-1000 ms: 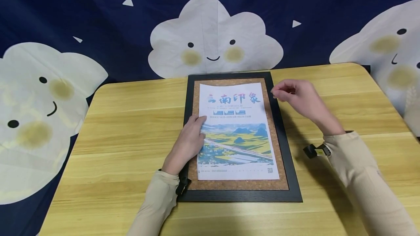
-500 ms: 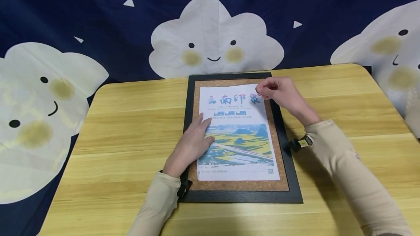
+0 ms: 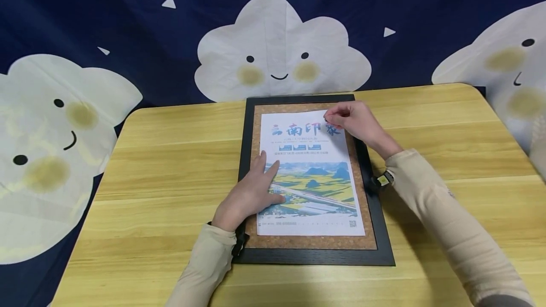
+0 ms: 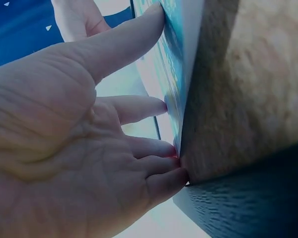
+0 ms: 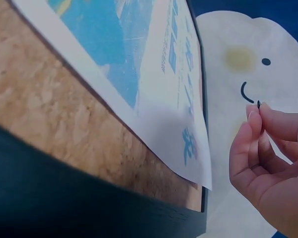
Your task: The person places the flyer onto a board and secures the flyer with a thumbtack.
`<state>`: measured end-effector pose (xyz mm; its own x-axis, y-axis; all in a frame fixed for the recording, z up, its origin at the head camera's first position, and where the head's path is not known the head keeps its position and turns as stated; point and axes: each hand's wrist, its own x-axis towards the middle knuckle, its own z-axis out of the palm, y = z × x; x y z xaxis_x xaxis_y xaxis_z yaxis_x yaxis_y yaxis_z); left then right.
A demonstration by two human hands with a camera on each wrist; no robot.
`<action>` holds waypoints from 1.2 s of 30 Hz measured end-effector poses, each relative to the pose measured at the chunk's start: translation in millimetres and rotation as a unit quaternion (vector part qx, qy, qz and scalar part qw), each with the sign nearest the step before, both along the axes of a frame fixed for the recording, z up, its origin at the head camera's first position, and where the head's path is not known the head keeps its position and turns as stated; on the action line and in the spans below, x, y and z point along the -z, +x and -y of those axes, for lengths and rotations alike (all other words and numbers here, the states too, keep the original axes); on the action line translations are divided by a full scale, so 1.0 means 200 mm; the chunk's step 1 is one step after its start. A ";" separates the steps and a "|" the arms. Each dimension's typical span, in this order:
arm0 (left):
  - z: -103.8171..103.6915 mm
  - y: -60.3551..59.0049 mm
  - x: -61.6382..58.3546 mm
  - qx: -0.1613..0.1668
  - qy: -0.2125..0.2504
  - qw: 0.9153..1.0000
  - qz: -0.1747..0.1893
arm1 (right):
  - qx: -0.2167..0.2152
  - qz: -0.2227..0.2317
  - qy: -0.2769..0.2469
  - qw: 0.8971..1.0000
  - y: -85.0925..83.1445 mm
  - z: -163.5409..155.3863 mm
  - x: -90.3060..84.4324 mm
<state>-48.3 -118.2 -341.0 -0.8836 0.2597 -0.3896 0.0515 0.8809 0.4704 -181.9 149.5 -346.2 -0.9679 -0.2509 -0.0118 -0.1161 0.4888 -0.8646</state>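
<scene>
A printed paper poster (image 3: pixel 313 212) lies on a cork board (image 3: pixel 298 242) with a black frame (image 3: pixel 313 256). My left hand (image 3: pixel 249 193) rests on the poster's left part, thumb and fingers spread. In the left wrist view its fingertips (image 4: pixel 166 177) touch the sheet and board at the left edge. Over the upper right of the poster, my right hand (image 3: pixel 354 120) pinches a small black tack (image 5: pixel 259 104) between thumb and fingers. The right wrist view shows it held clear of the paper, whose upper right corner (image 5: pixel 201 178) lifts slightly off the cork.
The board lies on a light wooden table (image 3: pixel 179 155), its far edge close to the back of the tabletop. Behind hangs a dark blue cloth (image 3: pixel 141 22) printed with smiling clouds. Black wrist cameras (image 3: pixel 381 180) sit near the cuffs of both beige sleeves (image 3: pixel 443 212).
My right hand has moved left from beyond the frame's right side to over the poster's upper right. My left hand has shifted slightly right and spread its fingers on the sheet.
</scene>
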 end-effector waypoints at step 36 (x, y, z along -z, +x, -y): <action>-0.01 0.00 0.01 0.014 -0.020 1.000 -0.004 | 0.024 0.109 0.033 0.993 -0.21 0.15 0.10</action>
